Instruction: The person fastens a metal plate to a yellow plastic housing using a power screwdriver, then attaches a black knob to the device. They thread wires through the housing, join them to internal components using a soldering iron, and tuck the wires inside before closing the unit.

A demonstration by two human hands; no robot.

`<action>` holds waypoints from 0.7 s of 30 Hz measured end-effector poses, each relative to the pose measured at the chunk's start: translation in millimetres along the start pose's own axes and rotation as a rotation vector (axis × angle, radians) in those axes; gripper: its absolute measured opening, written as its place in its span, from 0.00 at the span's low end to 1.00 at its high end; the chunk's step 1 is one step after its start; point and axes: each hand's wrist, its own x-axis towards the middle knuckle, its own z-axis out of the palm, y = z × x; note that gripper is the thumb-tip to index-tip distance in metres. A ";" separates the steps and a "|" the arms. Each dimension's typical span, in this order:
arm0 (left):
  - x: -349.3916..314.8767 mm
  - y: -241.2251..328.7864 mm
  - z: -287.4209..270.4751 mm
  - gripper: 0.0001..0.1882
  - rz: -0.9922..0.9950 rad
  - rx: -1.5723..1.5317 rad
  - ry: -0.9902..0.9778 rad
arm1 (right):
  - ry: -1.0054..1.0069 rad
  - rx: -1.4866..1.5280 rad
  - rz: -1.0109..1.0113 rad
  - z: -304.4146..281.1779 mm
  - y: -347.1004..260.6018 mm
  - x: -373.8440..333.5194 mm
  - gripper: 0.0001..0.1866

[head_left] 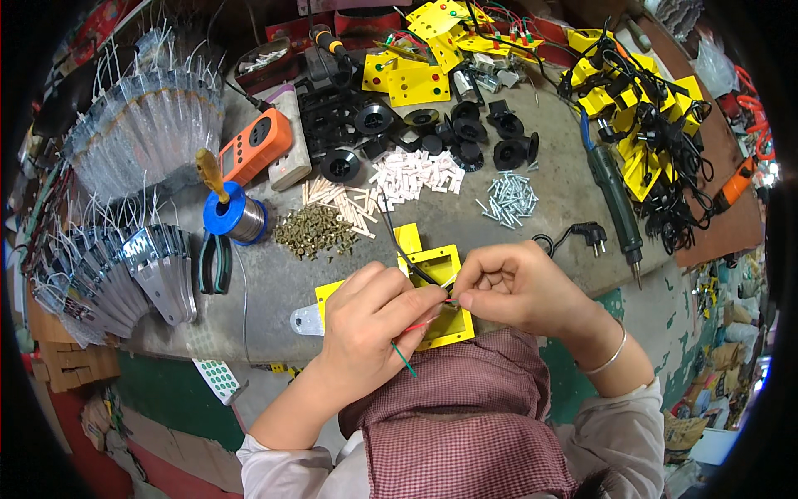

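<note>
At the table's near edge, a yellow metal box frame (464, 326) lies beneath both of my hands. My left hand (370, 312) is closed, with a red wire (421, 324) and a green wire (402, 358) trailing from its fingers. Thumb and forefinger of my right hand (511, 287) pinch thin wire ends just above the frame, touching the left fingertips; the exact joint is hidden. A black cord (389, 220) runs down into the frame from above. A silver metal plate with a round hole (307, 320) sticks out left of my left hand.
Brass nuts (312, 233), white ceramic pieces (416, 176) and screws (509, 200) lie in heaps. Farther out are a solder spool (236, 214), pliers (214, 264), an orange meter (255, 145), a black plug (588, 237), an electric screwdriver (615, 200) and yellow housings with cords (640, 166).
</note>
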 end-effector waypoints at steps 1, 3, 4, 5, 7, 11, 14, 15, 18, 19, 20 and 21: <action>0.1 -0.1 0.1 0.12 0.005 0.017 0.006 | 0.010 -0.025 -0.009 1.4 -2.8 0.5 0.04; 4.2 -2.6 -0.1 0.13 0.077 0.063 0.027 | 0.022 -0.042 -0.006 4.5 -9.7 0.6 0.04; 6.1 -3.1 -0.5 0.13 0.155 0.113 0.053 | 0.024 -0.091 0.007 5.3 -15.7 1.0 0.04; 7.0 -2.2 -3.2 0.14 0.150 0.148 0.050 | 0.024 -0.142 0.016 5.2 -21.2 1.6 0.04; 4.2 -3.4 -2.2 0.13 0.079 0.066 0.070 | 0.047 -0.236 -0.022 4.0 -27.6 1.6 0.04; -3.8 -2.0 -6.4 0.09 -0.161 -0.129 0.153 | 0.129 -0.573 -0.300 2.9 -27.1 -7.7 0.04; -7.1 0.3 -4.0 0.07 -0.309 -0.252 0.158 | 0.226 -0.901 -0.483 14.7 -19.5 -8.5 0.05; -6.4 2.1 -2.0 0.07 -0.288 -0.226 0.136 | 0.308 -1.130 -0.552 19.2 -15.5 -7.3 0.06; -8.0 4.6 0.4 0.07 -0.275 -0.170 0.133 | 0.215 -1.105 -0.513 22.7 -8.8 -4.1 0.05; -8.7 3.3 1.0 0.07 -0.251 -0.107 0.121 | 0.206 -1.109 -0.517 21.4 -9.2 -5.9 0.05; -10.3 3.0 1.4 0.07 -0.232 -0.040 0.115 | 0.139 -0.975 -0.448 17.5 -10.1 -9.9 0.03; -11.6 3.1 2.7 0.07 -0.241 -0.035 0.130 | 0.072 -0.843 -0.377 14.8 -10.6 -13.0 0.02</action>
